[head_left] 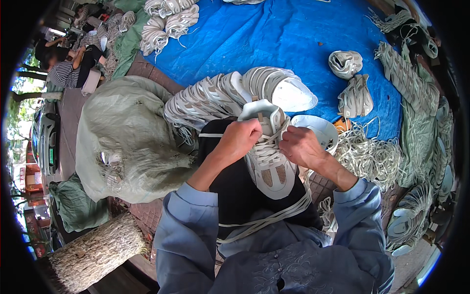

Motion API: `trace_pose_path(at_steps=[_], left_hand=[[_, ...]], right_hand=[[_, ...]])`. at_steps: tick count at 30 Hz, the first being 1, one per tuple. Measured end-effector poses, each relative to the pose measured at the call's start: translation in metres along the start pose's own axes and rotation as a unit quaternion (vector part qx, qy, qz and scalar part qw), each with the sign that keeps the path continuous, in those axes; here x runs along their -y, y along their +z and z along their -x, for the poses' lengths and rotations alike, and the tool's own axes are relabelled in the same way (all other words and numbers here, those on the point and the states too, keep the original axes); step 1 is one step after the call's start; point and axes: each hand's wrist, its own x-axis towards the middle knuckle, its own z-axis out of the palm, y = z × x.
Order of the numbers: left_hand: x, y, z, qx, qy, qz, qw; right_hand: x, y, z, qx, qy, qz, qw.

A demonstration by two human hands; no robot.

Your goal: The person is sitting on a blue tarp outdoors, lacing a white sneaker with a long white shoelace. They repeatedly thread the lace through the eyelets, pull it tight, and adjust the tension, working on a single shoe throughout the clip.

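A white, grey and beige sneaker upper rests on my lap over dark cloth, its toe towards me. White shoelace criss-crosses its front. My left hand is closed at the left edge of the lacing, fingertips pinching the lace near the collar. On the other side, my right hand is also closed, gripping lace beside the top eyelets. The fingers partly hide the lace ends. Loose laces lie across my lap below the upper.
Ahead, a row of nested uppers lies along a blue tarp. A tangled lace pile sits at right. To the left stand a bulging woven sack and a tree trunk. Another person sits far left.
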Motion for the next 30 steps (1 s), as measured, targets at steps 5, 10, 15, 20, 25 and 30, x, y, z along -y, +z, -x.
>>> trace_pose_path(at_steps=[5, 10, 15, 20, 25, 30], left_hand=[[-0.002, -0.011, 0.002, 0.039, -0.023, 0.015, 0.999], [0.017, -0.048, 0.019, 0.073, -0.038, 0.0, 0.997], [0.042, -0.087, 0.07, 0.01, -0.026, -0.098, 0.995], [0.045, -0.086, 0.051, -0.022, 0.047, -0.148, 0.988], [0.011, -0.102, 0.033, 0.055, -0.142, -0.023, 0.988], [0.007, -0.072, 0.022, -0.129, 0.09, -0.512, 0.844]], right_hand=[[0.002, -0.002, 0.0, -0.097, -0.045, 0.07, 0.992], [0.0, 0.008, -0.002, -0.207, -0.034, 0.049, 0.976], [0.007, 0.046, 0.002, -0.252, 0.117, -0.119, 0.953], [-0.022, 0.041, 0.035, -0.152, 0.385, -0.367, 0.833], [-0.049, 0.032, 0.015, -0.071, 0.297, -0.199, 0.931], [-0.072, 0.051, -0.003, 0.062, 0.216, -0.002, 0.975]])
